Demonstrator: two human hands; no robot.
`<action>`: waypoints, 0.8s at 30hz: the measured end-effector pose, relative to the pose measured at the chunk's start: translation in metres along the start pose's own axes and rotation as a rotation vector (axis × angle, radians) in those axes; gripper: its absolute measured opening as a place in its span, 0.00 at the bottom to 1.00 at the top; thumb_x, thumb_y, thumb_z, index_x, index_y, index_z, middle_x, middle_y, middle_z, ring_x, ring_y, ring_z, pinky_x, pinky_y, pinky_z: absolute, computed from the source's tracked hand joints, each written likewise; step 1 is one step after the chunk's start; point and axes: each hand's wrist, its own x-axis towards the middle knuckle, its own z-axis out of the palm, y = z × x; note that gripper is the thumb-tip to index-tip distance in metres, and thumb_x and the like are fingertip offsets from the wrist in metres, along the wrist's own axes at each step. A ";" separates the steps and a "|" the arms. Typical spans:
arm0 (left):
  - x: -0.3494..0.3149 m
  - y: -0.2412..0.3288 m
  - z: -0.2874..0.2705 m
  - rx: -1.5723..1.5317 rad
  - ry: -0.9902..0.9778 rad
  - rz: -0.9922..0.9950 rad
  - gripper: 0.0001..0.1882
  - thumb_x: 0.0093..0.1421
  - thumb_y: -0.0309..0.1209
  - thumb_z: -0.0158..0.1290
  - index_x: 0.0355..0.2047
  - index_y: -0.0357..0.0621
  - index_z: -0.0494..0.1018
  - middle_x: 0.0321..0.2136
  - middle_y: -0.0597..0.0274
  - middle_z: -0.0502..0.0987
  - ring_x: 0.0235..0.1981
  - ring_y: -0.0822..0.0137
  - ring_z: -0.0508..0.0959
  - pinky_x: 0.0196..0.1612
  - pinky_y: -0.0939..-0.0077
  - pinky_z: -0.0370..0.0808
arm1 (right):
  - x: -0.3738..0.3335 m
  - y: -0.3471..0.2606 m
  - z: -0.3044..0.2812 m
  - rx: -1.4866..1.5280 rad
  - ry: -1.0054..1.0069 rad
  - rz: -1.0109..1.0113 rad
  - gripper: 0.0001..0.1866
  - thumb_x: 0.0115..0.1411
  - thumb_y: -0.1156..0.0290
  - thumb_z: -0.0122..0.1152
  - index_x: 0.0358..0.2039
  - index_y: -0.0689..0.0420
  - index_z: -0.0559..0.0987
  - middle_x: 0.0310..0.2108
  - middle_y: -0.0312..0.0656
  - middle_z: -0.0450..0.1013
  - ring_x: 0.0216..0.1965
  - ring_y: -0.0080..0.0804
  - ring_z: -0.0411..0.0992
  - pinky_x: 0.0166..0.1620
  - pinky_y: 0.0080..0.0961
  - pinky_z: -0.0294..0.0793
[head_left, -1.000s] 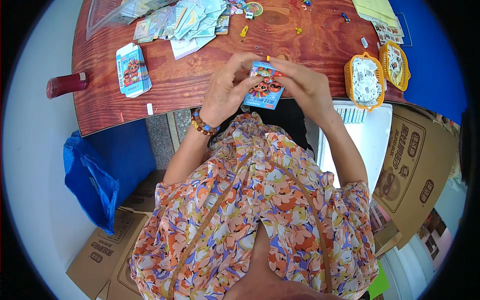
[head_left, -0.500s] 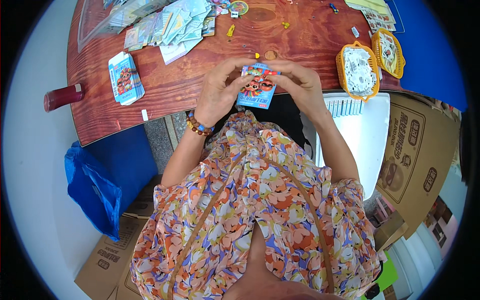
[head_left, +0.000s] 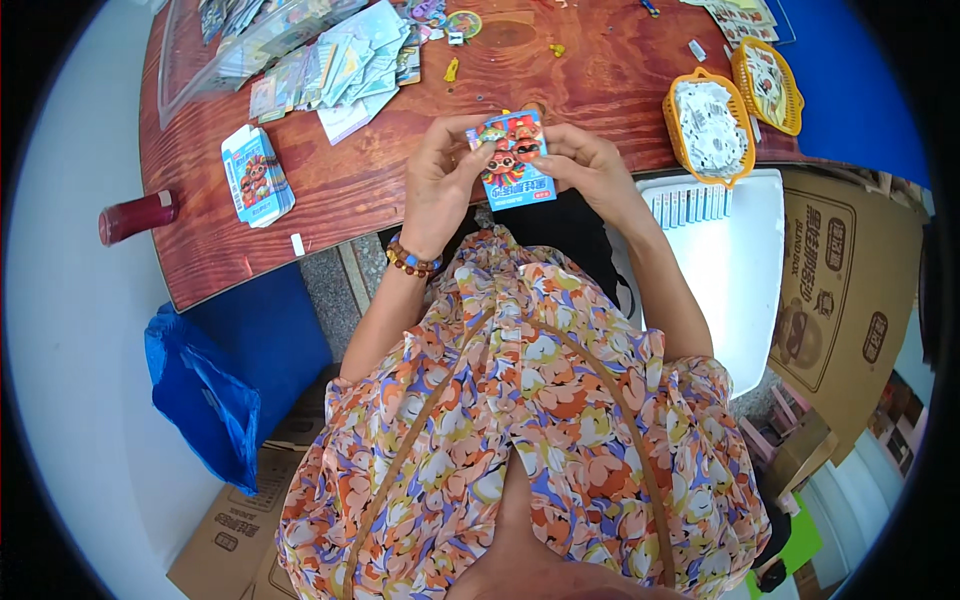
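Note:
Between both hands, at the near edge of the table, is a small blue cardboard box [head_left: 522, 190] with colourful cartoon figures on its front. My left hand [head_left: 440, 180] grips its left side, thumb lying across the printed face. On the opposite side my right hand [head_left: 592, 172] pinches the right edge, thumb in front and fingers behind. Whether the box is flat or opened out cannot be seen. A stack of matching blue boxes [head_left: 258, 185], looking flattened, lies to the left on the reddish wooden table [head_left: 340, 180].
At right, a white tray [head_left: 725, 290] holds a row of slim boxes [head_left: 690, 206]. Two yellow baskets [head_left: 672, 125] with white packets stand above it. Loose cards [head_left: 345, 70], a clear bin [head_left: 200, 85], a dark red cylinder [head_left: 138, 218] and a blue bag [head_left: 205, 400] are at left.
The blue box has tilted slightly and more of its front shows. My right hand has moved lower and to its right edge. The whole view has shifted a little.

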 end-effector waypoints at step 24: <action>-0.014 0.002 0.007 0.177 -0.202 -0.012 0.19 0.67 0.20 0.49 0.58 0.35 0.68 0.45 0.53 0.79 0.44 0.65 0.80 0.49 0.73 0.77 | -0.217 0.065 -0.193 -0.174 0.643 0.483 0.20 0.56 0.63 0.63 0.44 0.65 0.80 0.36 0.41 0.78 0.36 0.29 0.77 0.36 0.26 0.83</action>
